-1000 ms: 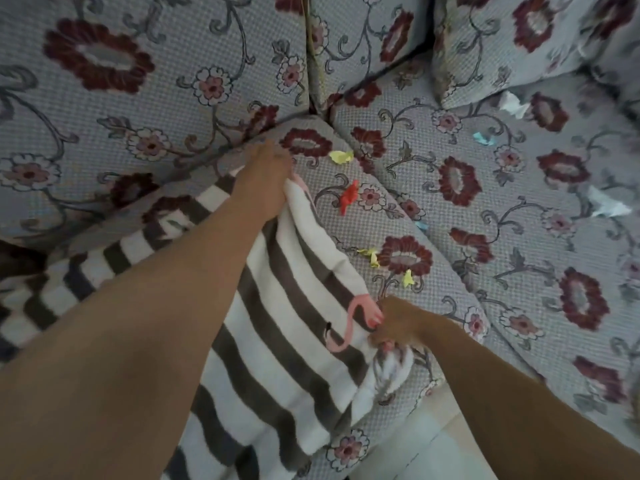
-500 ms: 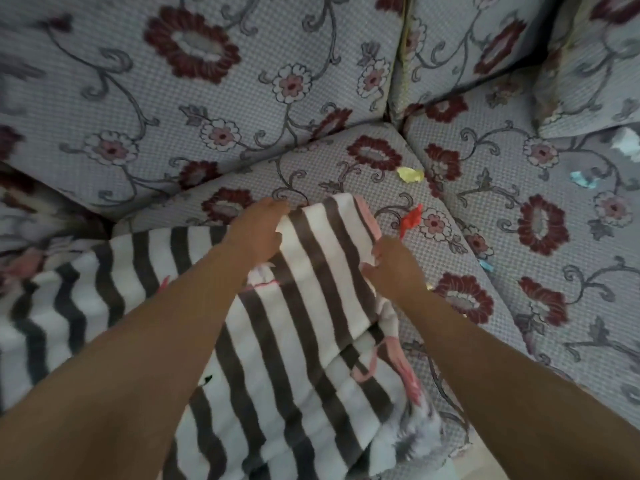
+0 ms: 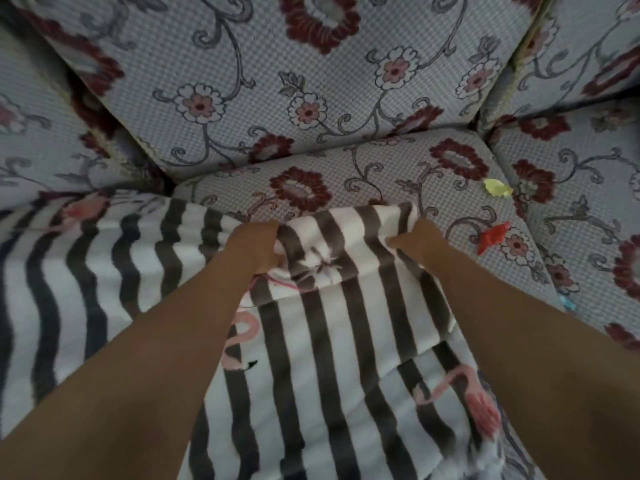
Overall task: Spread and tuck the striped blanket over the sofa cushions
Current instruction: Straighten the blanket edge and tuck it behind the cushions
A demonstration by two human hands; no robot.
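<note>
The striped blanket (image 3: pixel 332 341), white with dark stripes and pink flamingo prints, lies over the seat cushion (image 3: pixel 381 174) of the floral sofa and runs off to the left. Its far edge is bunched and folded back between my hands. My left hand (image 3: pixel 254 249) grips that bunched edge on the left. My right hand (image 3: pixel 420 239) grips the same edge on the right, near the blanket's corner. A strip of the seat cushion beyond the edge is bare.
The floral back cushion (image 3: pixel 311 81) rises just behind the blanket's edge. A yellow scrap (image 3: pixel 497 187), a red scrap (image 3: pixel 493 235) and a small blue scrap (image 3: pixel 568 303) lie on the seat at the right. Another seat cushion (image 3: pixel 581 202) adjoins on the right.
My right hand came up from the blanket's front corner to its far edge. Both hands now hold that edge side by side, and the view has shifted left, closer to the back cushion.
</note>
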